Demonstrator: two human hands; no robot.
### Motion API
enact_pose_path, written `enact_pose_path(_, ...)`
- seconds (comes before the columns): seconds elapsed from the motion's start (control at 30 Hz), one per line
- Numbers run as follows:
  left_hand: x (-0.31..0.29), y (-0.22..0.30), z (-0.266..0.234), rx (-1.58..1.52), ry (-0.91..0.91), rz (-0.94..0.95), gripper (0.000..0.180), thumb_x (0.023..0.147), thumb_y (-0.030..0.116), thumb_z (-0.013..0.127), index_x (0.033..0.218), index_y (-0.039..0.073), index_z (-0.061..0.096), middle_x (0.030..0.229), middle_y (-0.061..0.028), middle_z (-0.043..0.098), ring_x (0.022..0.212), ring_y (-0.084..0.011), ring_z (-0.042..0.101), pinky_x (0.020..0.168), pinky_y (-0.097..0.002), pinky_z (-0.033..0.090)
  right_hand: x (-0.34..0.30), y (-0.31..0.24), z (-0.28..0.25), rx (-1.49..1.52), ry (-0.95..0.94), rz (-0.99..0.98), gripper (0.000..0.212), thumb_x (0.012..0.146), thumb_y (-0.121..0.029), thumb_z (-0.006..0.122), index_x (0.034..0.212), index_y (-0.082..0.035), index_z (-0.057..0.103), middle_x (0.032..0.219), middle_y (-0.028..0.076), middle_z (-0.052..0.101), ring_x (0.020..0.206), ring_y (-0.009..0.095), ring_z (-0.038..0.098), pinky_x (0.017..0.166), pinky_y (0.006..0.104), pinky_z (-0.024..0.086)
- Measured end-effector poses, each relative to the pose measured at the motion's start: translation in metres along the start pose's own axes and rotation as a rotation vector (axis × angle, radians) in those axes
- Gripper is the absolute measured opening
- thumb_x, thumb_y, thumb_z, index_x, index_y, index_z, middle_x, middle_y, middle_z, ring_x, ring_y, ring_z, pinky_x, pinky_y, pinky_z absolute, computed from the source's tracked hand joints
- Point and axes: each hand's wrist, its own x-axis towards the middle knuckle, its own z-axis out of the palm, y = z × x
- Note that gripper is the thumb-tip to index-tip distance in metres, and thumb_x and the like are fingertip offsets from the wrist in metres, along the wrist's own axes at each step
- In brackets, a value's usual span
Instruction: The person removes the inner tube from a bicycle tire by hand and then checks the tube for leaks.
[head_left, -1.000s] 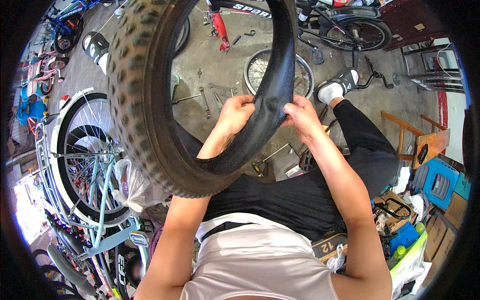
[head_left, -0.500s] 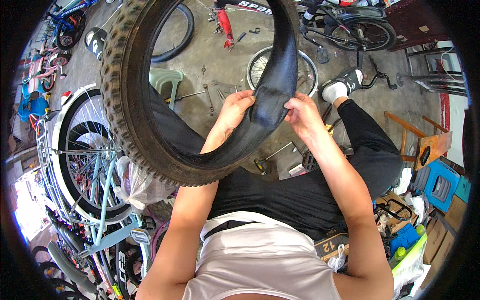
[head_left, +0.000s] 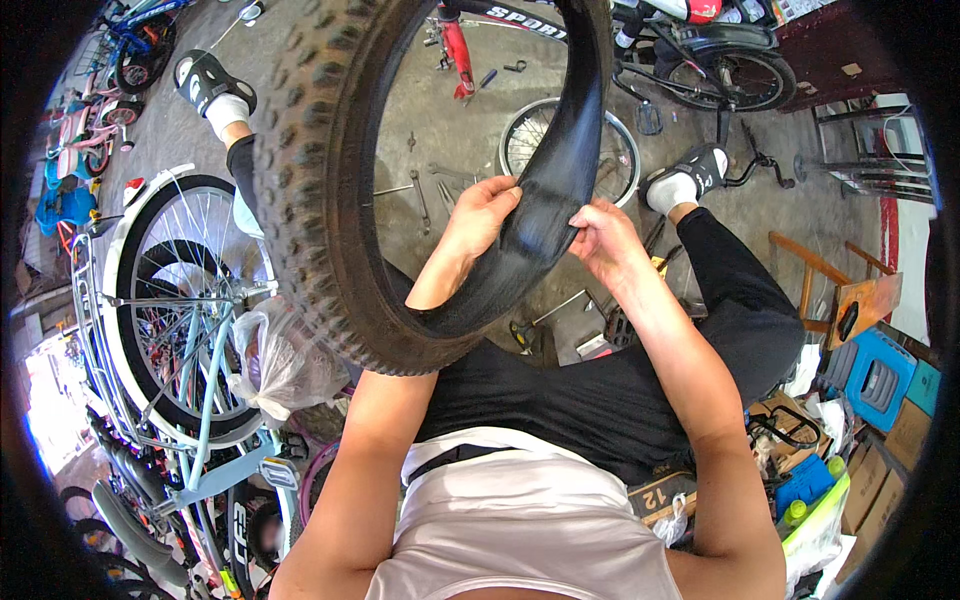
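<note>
A knobby black bicycle tire (head_left: pixel 310 215), off any wheel, stands tilted over my lap and runs out past the top of the picture. My left forearm passes through its ring, and my left hand (head_left: pixel 478 225) pinches one edge between thumb and fingers. Across from it, my right hand (head_left: pixel 606 240) is closed on the opposite edge. Between the two hands the smooth inner face of the tire is spread and turned upward, with a slightly paler patch there.
A spoked wheel (head_left: pixel 530 135) and a wrench (head_left: pixel 421 205) lie on the concrete floor ahead. Leftward stands a light blue bicycle (head_left: pixel 205 380) with a plastic bag (head_left: pixel 290 365) beside it. To the right are a wooden stool (head_left: pixel 865 300), a blue plastic stool (head_left: pixel 870 380) and cardboard boxes (head_left: pixel 880 480).
The tire's treaded side has swung to the right, while both hands keep nearly the same grip. My left foot and lower leg now show at the left, and the pale green stool is out of sight.
</note>
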Motion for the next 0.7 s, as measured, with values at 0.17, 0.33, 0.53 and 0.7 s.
enact_pose_path(0.17,0.01,0.021,0.007,0.202,0.094,0.034,0.044,0.095,0.023,0.072,0.129,-0.003,0.064,0.102,-0.0123,0.074,0.088,-0.0149,0.068,0.08,-0.0289,0.053,0.007,0.012,0.0,0.062,-0.079,0.079,0.026,0.083,0.001,0.055,0.107,0.005,0.063,0.102,0.013,0.072,0.088,0.026,0.074,0.085,0.0411,0.063)
enact_pose_path(0.33,0.02,0.031,-0.01,0.55,0.054,0.058,0.029,0.095,0.019,0.07,0.11,-0.005,0.073,0.088,-0.0087,0.075,0.078,-0.0141,0.066,0.073,-0.0334,0.053,0.001,0.012,0.02,-0.006,-0.153,0.182,0.027,0.086,-0.005,0.056,0.109,0.004,0.064,0.101,0.01,0.072,0.083,0.024,0.074,0.079,0.0399,0.064)
enact_pose_path(0.53,0.005,0.038,0.005,0.715,0.183,0.088,0.029,0.091,0.022,0.069,0.108,-0.001,0.075,0.088,-0.0187,0.076,0.079,-0.0232,0.074,0.076,-0.0385,0.055,0.007,-0.014,0.034,-0.509,-0.047,0.017,0.035,0.093,-0.022,0.065,0.118,0.002,0.063,0.102,0.01,0.072,0.081,0.022,0.072,0.067,0.0379,0.061)
enact_pose_path(0.7,-0.002,0.038,0.008,0.647,0.179,-0.032,0.023,0.094,0.015,0.069,0.106,-0.004,0.074,0.085,-0.0119,0.076,0.075,-0.0161,0.069,0.07,-0.0349,0.054,0.025,-0.014,0.024,-0.585,-0.088,-0.04,0.03,0.092,-0.019,0.064,0.11,0.004,0.068,0.094,0.009,0.073,0.079,0.019,0.072,0.067,0.0348,0.06)
